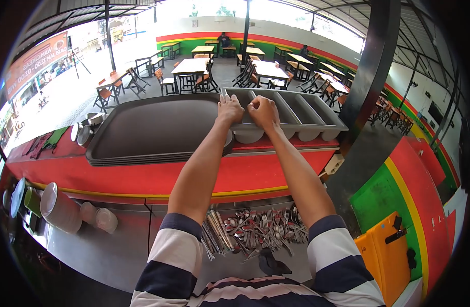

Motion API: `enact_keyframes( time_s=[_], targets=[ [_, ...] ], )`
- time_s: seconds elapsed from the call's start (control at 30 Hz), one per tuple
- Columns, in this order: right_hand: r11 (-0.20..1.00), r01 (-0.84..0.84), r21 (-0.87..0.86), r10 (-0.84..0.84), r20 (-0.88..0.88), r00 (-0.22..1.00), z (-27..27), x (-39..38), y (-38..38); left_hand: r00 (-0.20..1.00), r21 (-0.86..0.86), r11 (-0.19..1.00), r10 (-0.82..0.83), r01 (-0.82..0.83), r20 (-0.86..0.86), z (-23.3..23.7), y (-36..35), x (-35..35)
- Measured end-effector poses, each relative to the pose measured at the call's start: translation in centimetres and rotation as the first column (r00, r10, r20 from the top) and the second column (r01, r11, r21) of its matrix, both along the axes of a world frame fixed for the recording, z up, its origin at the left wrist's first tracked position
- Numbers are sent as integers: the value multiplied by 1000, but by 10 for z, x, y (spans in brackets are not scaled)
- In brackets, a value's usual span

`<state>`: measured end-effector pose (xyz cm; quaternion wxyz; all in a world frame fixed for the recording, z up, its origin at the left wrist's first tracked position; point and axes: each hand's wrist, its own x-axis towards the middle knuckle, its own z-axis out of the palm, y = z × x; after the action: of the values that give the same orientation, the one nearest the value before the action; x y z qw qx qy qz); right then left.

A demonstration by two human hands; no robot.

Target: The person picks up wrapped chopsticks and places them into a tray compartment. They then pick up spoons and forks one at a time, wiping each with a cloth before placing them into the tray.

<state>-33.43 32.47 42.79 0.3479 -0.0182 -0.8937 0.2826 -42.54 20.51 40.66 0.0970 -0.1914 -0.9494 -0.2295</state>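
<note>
A grey cutlery tray (309,126) with several long compartments stands on the red counter. My left hand (230,108) lies over its left end, fingers stretched out together on the rim. Beside it, my right hand (264,111) is over the left compartments with its fingers curled in; whatever they may hold is hidden. Just left of my left hand lies a stack of large dark brown serving trays (161,125). Below my forearms, a pile of spoons and forks (265,227) is spread on the steel worktop (117,256), with a bundle of chopsticks (218,230) at its left.
Stacked plates (58,207) and small bowls (106,220) stand on the worktop at left. Metal tins (84,134) and cloths (46,141) sit on the counter's left end. A dark post (370,66) rises right of the cutlery tray, above a wall socket (334,163).
</note>
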Motion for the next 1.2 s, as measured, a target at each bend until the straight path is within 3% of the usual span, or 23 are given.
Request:
enact_keyframes(
  time_s=[0.13,0.33,0.37,0.5,0.6,0.7,0.8,0.87,0.9,0.97,1.03,1.07,1.13,1.2],
  targets=[
    [995,75,71,-67,-114,991,-1,6,-6,995,162,987,-25,9,100,-4,-21,43],
    [988,93,127,-68,-183,981,-8,11,-9,931,413,866,-142,282,-337,-21,-92,148],
    [986,96,135,-68,-198,978,-10,10,-8,938,528,800,-119,285,-325,-20,-104,174],
    [992,63,108,-39,-209,977,-15,7,-4,900,655,652,-102,382,-423,-67,-150,226],
    [999,-37,29,45,-302,952,-18,16,-6,933,776,541,-45,323,-356,-102,-173,277],
    [996,-56,-75,12,-487,873,-30,15,-7,998,912,411,-59,-3,30,-170,-189,305],
    [976,-205,-74,99,-686,721,-48,56,-35,965,701,663,169,-263,202,-291,-204,311],
    [903,-324,-283,70,-647,759,-90,106,-75,899,548,713,318,-437,301,-361,-204,326],
    [894,-356,-273,93,-664,742,-120,131,-99,854,478,712,371,-514,364,-385,-205,336],
    [807,-355,-472,217,-322,922,-210,181,-134,787,347,721,450,-599,422,-439,-199,345],
    [778,-375,-504,405,-53,913,-314,212,-155,790,420,678,433,-602,433,-464,-196,361],
    [855,-329,-401,373,35,927,-365,227,-162,792,454,656,423,-603,440,-469,-194,365],
    [941,-177,-290,257,266,929,-420,261,-179,774,417,661,445,-624,451,-449,-190,371],
    [975,-163,-149,194,226,955,-433,279,-186,768,402,662,467,-633,439,-445,-185,374]
  ],
)
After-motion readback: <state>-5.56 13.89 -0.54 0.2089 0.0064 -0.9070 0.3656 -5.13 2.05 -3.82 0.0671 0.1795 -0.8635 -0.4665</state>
